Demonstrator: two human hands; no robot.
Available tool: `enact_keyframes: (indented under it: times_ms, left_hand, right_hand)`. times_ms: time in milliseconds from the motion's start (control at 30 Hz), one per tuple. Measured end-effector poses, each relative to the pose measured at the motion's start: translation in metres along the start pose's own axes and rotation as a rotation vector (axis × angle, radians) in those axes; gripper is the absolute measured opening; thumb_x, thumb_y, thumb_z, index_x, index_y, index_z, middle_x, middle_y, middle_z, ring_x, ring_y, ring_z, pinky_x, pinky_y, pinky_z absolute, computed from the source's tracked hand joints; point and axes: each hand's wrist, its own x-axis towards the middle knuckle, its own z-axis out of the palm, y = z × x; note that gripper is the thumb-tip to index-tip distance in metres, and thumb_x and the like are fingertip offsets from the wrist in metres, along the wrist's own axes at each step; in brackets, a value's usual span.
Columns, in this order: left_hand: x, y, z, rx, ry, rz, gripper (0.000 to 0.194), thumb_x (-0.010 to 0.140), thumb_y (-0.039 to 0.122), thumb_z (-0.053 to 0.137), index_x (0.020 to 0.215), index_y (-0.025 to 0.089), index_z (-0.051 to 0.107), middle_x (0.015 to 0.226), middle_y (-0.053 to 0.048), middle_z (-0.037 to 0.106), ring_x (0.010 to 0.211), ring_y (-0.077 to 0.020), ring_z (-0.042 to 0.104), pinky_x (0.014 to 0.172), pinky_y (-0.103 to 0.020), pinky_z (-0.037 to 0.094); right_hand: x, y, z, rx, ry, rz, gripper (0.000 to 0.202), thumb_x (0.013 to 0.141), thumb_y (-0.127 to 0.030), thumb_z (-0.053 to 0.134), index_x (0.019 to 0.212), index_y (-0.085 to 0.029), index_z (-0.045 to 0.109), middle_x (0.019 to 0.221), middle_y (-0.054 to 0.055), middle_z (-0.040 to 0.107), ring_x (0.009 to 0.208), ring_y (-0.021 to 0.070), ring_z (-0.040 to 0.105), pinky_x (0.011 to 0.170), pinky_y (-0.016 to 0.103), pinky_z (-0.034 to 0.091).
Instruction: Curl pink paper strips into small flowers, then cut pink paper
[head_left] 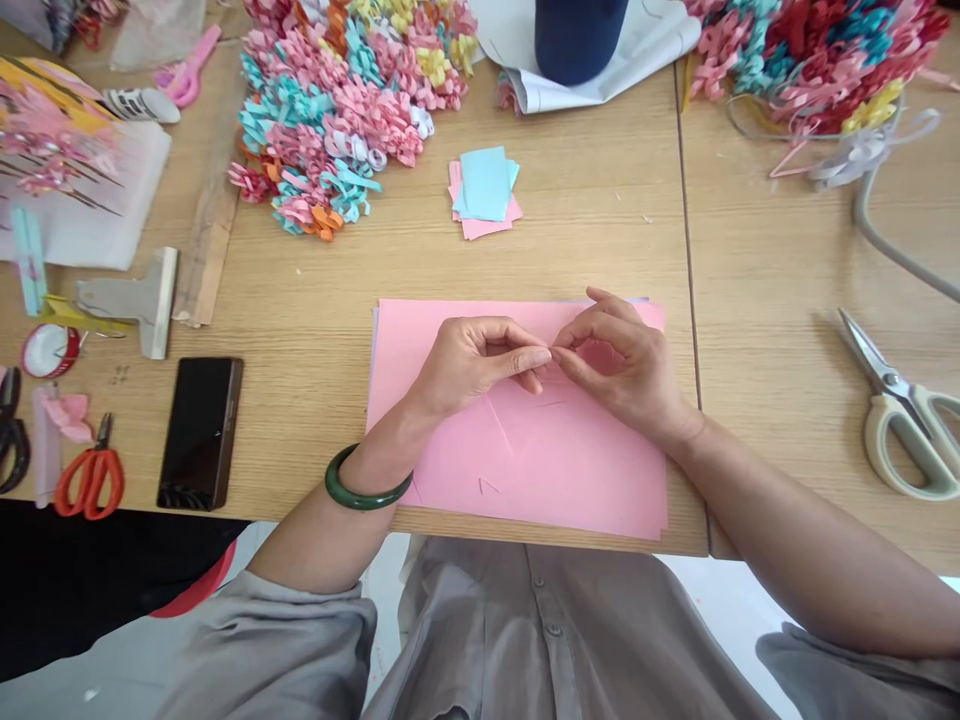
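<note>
Both hands meet above a large pink sheet [592, 470] at the table's front edge. My left hand [491, 360], with a green bangle [367, 492] on the wrist, has its thumb and fingertips pressed together. My right hand [619, 365] pinches with thumb and forefinger right beside them, its other fingers curved upward. Whatever lies between the fingertips is too small to make out. Thin pink strips [490, 487] rest on the sheet below the hands. Beyond the sheet sits a small stack of light blue and pink paper pieces [484, 185].
Curled colored paper strips [330, 120] are heaped at the back left, with more [832, 70] at the back right. A dark cup [577, 35] stands at the back. Large scissors [904, 400] lie right; a phone [200, 432], red-handled scissors [91, 475] and a metal clip [142, 300] lie left.
</note>
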Motion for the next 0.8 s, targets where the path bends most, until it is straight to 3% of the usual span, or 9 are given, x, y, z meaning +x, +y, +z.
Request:
enact_keyframes:
  times_ms: [267, 500, 800]
  left_hand:
    - [0.0005, -0.0041, 0.0004, 0.057, 0.064, 0.067, 0.020, 0.078, 0.033, 0.079, 0.078, 0.014, 0.073, 0.074, -0.003, 0.075, 0.057, -0.0117, 0.069, 0.058, -0.022, 0.058]
    - [-0.0022, 0.0020, 0.0025, 0.015, 0.056, 0.005, 0.026, 0.088, 0.037, 0.068, 0.083, 0.013, 0.075, 0.079, -0.006, 0.076, 0.063, -0.0149, 0.073, 0.064, -0.026, 0.063]
    - [-0.0037, -0.0011, 0.0055, 0.163, 0.106, 0.121, 0.008, 0.083, 0.021, 0.070, 0.081, 0.014, 0.073, 0.072, -0.002, 0.074, 0.060, -0.0116, 0.070, 0.062, -0.022, 0.061]
  right_hand:
    - [-0.0008, 0.0022, 0.0019, 0.018, -0.001, -0.012, 0.010, 0.087, -0.023, 0.067, 0.078, -0.023, 0.064, 0.071, -0.002, 0.067, 0.073, 0.0155, 0.062, 0.111, 0.051, 0.045]
    - [0.0003, 0.0009, 0.0001, -0.019, 0.021, 0.010, 0.011, 0.085, -0.019, 0.068, 0.076, -0.023, 0.062, 0.069, -0.003, 0.064, 0.072, 0.0152, 0.061, 0.111, 0.050, 0.046]
    - [-0.0001, 0.0004, 0.0012, -0.021, 0.009, 0.006, 0.012, 0.085, -0.021, 0.068, 0.076, -0.024, 0.062, 0.069, -0.003, 0.065, 0.073, 0.0170, 0.063, 0.111, 0.051, 0.046]
